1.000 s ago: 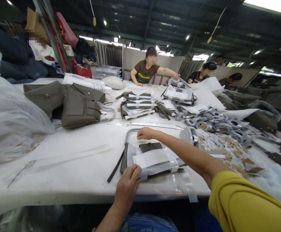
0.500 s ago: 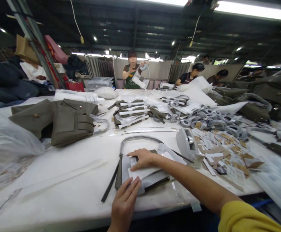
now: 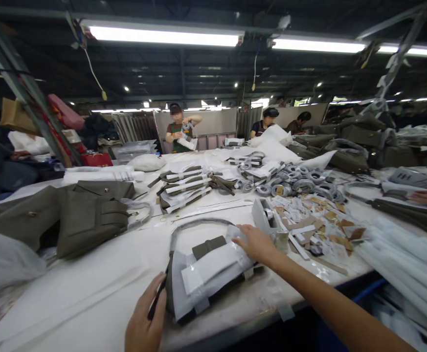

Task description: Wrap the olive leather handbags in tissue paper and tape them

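Note:
A flat olive bag part wrapped in white paper and clear plastic (image 3: 208, 274) lies near the front edge of the white table (image 3: 99, 288), with a wrapped curved handle (image 3: 198, 224) arching behind it. My left hand (image 3: 147, 320) is at its left end, fingers curled round the dark strap (image 3: 158, 299) there. My right hand (image 3: 258, 243) lies on its right end, fingers stretched flat on the wrapping.
Finished olive bags (image 3: 77, 217) lie at the left, a clear plastic bag (image 3: 4, 264) nearer. A stack of wrapped parts (image 3: 186, 186), rolled straps (image 3: 294, 178) and scattered cardboard tags (image 3: 319, 220) sit behind. White rolls (image 3: 404, 264) lie right. Other people (image 3: 178, 128) work across the table.
The view has tilted up. My right hand slid from the middle of the wrapped part to its right end. My left hand moved off the wrapping to the strap at the left.

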Motion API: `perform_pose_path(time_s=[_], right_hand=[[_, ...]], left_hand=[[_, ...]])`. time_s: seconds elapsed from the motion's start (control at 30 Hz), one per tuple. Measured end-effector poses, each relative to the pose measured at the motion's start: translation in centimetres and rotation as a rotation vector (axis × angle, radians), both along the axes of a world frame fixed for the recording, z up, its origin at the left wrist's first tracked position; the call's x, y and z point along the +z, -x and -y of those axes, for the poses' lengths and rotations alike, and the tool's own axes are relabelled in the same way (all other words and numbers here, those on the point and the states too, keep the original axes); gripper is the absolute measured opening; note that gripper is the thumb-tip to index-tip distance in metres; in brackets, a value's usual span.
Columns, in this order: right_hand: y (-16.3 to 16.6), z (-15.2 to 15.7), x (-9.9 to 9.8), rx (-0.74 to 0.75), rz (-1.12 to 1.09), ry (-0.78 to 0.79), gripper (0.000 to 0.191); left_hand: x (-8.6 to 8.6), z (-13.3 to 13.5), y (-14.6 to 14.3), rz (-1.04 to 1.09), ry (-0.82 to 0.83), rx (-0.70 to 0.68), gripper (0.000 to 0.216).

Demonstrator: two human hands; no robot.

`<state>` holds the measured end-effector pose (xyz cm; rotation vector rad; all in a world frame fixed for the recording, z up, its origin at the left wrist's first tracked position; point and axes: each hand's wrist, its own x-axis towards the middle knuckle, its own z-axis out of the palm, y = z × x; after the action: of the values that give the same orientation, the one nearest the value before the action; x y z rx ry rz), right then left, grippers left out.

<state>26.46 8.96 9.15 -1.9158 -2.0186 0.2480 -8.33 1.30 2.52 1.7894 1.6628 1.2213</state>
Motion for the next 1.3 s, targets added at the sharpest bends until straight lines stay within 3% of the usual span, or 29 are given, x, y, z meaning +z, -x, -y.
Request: perform_pose_path(time_s=[0.1,0.27,0.37,0.43,0.57,0.67,0.77,0.87,1.0,1.13,1.3], right_hand=[[-2.7,1.3,-1.2,-0.1,-0.004,0.197,0.066],[-3.1,1.1,-2.3,-0.108,-0.23,0.243,0.073],[-2.7,1.1,-1.0,-0.133,-0.39,0.122,0.075],[-2.4,1.3,0.7,-0.145,-0.512,-0.014,0.074],[-1.7,0.9,3.3,-0.009,-0.673,-0.291,0.061],[-1.5,-0.1,2.2,0.081,-0.687,-0.32,0.055],[-1.6,-0.8,-0.7,0.066,-0.657,-0.216,0.058],[-2.0,0.0,-2.4,0.054,-0.595,-0.265,0.061],[-2.8,3.3,-1.5,0.059,-0.541,-0.366,0.049],[-4.6,6.9,-0.3,-0.025,-0.526,-0.371,0.032],[-9.3,9.1,-0.9,-0.158,-0.432,-0.407,0.028]], left_hand=[[0.2,-2.8,-0.2,0.116,0.31,0.093,0.056],[1.4,-5.1,-2.5,0.194,0.406,0.058,0.074],[3.2,-5.0,-3.2,0.296,0.352,0.116,0.081],[5.0,-4.8,-3.4,0.359,0.22,0.155,0.084],[8.1,-4.0,-3.8,0.38,-0.038,0.169,0.083],[8.7,-2.8,-4.5,0.319,-0.036,0.143,0.078],[8.0,-1.6,-4.8,0.233,0.038,0.076,0.067],[7.5,-1.0,-4.1,0.201,0.055,-0.006,0.066],[8.2,-1.6,-2.9,0.347,0.01,-0.061,0.079],[9.4,-3.9,-2.6,0.525,0.025,0.066,0.09],[10.2,-5.1,-2.4,0.551,-0.026,0.051,0.094]])
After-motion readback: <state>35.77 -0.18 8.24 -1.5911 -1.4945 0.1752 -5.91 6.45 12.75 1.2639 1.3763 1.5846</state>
